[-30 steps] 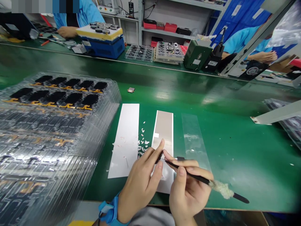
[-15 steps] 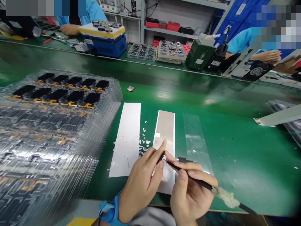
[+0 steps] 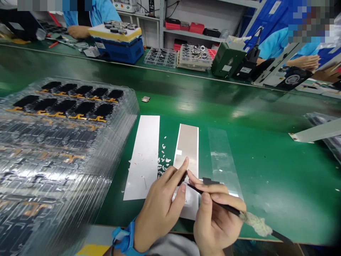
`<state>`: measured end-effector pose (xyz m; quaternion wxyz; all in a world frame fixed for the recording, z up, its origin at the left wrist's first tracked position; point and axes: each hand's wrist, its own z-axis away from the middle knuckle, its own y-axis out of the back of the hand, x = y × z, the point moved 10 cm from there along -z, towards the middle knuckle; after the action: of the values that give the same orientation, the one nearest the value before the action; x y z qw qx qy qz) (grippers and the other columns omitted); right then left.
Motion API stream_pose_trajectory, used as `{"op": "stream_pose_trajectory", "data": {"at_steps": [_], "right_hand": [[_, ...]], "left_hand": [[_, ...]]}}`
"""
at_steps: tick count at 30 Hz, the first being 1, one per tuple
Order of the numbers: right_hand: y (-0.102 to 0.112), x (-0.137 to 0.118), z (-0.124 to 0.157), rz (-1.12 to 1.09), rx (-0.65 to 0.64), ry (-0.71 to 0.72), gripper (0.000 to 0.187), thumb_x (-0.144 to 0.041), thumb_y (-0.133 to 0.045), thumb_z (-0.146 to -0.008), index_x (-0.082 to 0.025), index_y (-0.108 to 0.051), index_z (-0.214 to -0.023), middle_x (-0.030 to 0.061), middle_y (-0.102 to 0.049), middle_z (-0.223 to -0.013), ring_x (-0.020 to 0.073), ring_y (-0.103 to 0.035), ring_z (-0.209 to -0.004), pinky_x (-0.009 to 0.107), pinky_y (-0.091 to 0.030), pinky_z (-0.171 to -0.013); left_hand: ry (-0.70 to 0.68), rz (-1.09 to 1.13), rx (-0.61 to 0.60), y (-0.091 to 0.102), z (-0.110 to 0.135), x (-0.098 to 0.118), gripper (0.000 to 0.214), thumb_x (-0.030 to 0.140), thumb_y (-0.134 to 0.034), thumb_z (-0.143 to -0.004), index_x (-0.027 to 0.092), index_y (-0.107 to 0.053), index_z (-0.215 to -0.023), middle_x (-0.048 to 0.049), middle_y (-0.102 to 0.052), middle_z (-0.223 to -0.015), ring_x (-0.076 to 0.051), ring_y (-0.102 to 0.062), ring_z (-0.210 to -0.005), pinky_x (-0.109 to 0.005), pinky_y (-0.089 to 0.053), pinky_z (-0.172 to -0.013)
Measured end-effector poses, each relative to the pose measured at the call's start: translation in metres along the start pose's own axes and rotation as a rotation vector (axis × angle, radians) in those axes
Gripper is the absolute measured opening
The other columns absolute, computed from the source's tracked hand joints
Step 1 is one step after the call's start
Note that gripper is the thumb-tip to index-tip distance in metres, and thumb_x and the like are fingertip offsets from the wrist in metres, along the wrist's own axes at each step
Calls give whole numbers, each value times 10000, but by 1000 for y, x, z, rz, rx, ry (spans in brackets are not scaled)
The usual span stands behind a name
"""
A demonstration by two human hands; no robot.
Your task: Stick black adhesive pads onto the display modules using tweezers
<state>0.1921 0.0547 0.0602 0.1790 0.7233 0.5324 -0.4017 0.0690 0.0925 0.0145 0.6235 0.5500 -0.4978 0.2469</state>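
A big green workbench (image 3: 266, 170) fills the room, with shelves (image 3: 186, 33) behind it. Stacks of clear trays (image 3: 66, 149) sit on the left. 2 hands work above a tan strip (image 3: 188, 142). The left hand (image 3: 160, 206) pinches a tiny black bit (image 3: 182, 178); the right hand (image 3: 215, 217) pinches a thin black tool (image 3: 221, 204) with white fluff, its tip just beside that bit
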Motion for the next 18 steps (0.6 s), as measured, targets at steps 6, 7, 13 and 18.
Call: {"op": "stream_pose_trajectory", "data": {"at_steps": [6,7,13,18], "right_hand": [[1,2,0,11,5,-15,300,65,-522,-872,-196,-519,-1021,29,-687,-889,172,-740,-876,380,-675,-802],[0,1,0,3,-7,-13,296,67,-521,-871,-193,-523,-1014,26,-684,-883,163,-738,-864,371,-673,-809],[5,3,-1,-35,35,-38,268,46,-508,-900,-191,-518,-1026,23,-683,-890,151,-732,-856,375,-675,-810],[8,4,2,-44,61,-45,239,20,-525,-914,-193,-513,-1022,23,-682,-890,150,-732,-833,388,-685,-780]], "left_hand": [[5,12,4,1,0,1,542,263,-334,-1048,324,-253,-1581,-82,-579,-1129,-238,-588,-966,-378,-502,-817],[9,15,3,1,0,1,541,264,-336,-1048,317,-258,-1580,-81,-579,-1117,-236,-587,-950,-379,-502,-810],[-1,4,22,3,-2,1,506,274,-359,-1051,317,-330,-1554,-60,-581,-1022,-216,-583,-876,-347,-492,-748],[-34,-43,18,2,-3,2,531,208,-359,-1036,317,-327,-1556,-37,-594,-949,-185,-566,-765,-304,-466,-665]]}}
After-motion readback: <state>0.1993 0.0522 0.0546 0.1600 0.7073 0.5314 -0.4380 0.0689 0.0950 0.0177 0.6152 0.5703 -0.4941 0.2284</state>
